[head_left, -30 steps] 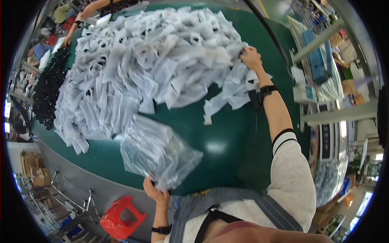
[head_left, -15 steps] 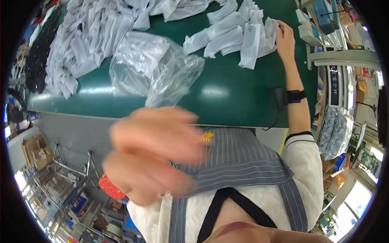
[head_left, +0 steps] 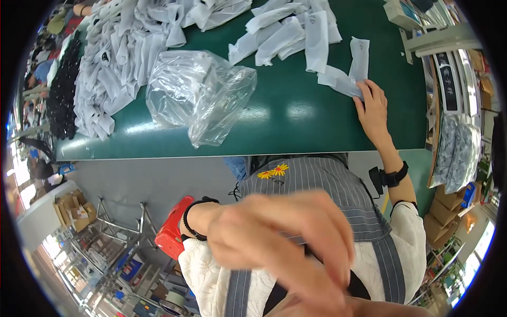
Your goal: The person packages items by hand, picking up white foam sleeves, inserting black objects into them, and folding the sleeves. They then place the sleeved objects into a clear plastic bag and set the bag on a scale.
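My right hand lies flat on the green table, fingertips pressing on the end of a white flat packet. More white packets lie scattered just beyond it. A crumpled clear plastic bag rests on the table to the left, with no hand on it. My left hand is raised close to the camera, large and blurred, fingers curled. Whether it holds anything is unclear. A black band circles that wrist, and a black watch is on the right wrist.
A big heap of white packets covers the table's far left, with a strip of black items beside it. A red stool and a metal rack stand on the floor below. Shelves with bagged goods line the right.
The view tilted further down toward my body. My left hand let go of the clear bag and rose toward the camera. My right hand drew back from the pile with a packet under its fingers.
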A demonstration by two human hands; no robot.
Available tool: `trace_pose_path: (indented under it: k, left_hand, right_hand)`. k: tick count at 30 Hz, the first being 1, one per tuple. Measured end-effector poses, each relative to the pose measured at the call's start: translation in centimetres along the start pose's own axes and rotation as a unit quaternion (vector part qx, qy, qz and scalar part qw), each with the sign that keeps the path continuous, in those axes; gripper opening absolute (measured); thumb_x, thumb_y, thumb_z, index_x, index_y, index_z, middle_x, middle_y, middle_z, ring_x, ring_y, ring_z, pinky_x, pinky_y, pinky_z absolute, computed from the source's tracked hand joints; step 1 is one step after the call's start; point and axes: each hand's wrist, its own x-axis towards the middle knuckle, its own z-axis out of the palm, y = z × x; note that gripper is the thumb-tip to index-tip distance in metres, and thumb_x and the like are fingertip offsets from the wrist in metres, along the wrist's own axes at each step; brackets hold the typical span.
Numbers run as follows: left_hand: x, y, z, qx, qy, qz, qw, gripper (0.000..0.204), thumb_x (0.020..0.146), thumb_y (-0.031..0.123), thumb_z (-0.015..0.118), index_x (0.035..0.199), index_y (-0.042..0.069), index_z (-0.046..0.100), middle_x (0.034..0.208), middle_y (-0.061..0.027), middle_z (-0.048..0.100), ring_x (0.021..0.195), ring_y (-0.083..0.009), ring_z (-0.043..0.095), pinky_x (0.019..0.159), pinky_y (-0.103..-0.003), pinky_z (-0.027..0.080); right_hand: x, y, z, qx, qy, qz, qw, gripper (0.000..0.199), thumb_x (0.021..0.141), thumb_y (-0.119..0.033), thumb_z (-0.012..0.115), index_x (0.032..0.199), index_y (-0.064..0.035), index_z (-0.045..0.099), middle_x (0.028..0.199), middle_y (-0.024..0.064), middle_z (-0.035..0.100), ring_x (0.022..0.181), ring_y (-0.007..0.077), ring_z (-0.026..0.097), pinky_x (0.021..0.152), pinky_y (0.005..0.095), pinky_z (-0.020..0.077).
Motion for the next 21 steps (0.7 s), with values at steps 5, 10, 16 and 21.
trace_pose_path:
  k: [5,10,16,21]
  left_hand:
    - [-0.5,-0.5,-1.6,0.029,-0.018,-0.086,0.996,0.02,0.09,-0.004,0.051,0.083,0.004,0.068,0.089,-0.0207,0.063,0.072,-0.0295,0.063,0.064,-0.032,0.053]
    - [0.5,-0.4,2.0,-0.048,-0.035,-0.066,0.996,0.016,0.087,-0.004,0.054,0.089,0.002,0.069,0.093,-0.0225,0.064,0.078,-0.0309,0.063,0.065,-0.035,0.054]
    - [0.2,-2.7,-4.9,0.243,-0.18,-0.205,0.931,0.034,0.084,0.006,0.065,0.116,-0.003,0.062,0.103,-0.0161,0.066,0.098,-0.0299,0.062,0.084,-0.036,0.051]
    - [-1.0,-7.9,-8.3,0.639,-0.053,-0.087,0.762,0.05,0.084,0.006,0.063,0.132,0.002,0.05,0.114,-0.0177,0.061,0.105,-0.0335,0.058,0.087,-0.039,0.049]
  right_hand:
    - [0.9,0.5,-2.4,0.07,0.019,0.093,0.993,0.031,0.091,-0.02,0.06,0.119,-0.0065,0.056,0.113,0.0125,0.059,0.102,0.0326,0.057,0.088,0.0394,0.045]
    - [4.7,1.8,-1.8,0.072,-0.128,0.212,0.966,0.027,0.092,-0.024,0.06,0.112,-0.0045,0.056,0.096,0.0137,0.063,0.084,0.033,0.062,0.075,0.0381,0.0485]
    - [5.7,5.0,-3.3,0.028,-0.028,0.09,0.995,0.022,0.093,-0.02,0.059,0.106,-0.0018,0.058,0.092,0.0166,0.063,0.078,0.032,0.061,0.069,0.0346,0.0483]
    - [6.0,-2.3,-10.3,0.131,0.139,-0.044,0.981,0.012,0.093,-0.008,0.056,0.1,0.0008,0.06,0.084,0.0137,0.059,0.07,0.0267,0.057,0.061,0.0309,0.045]
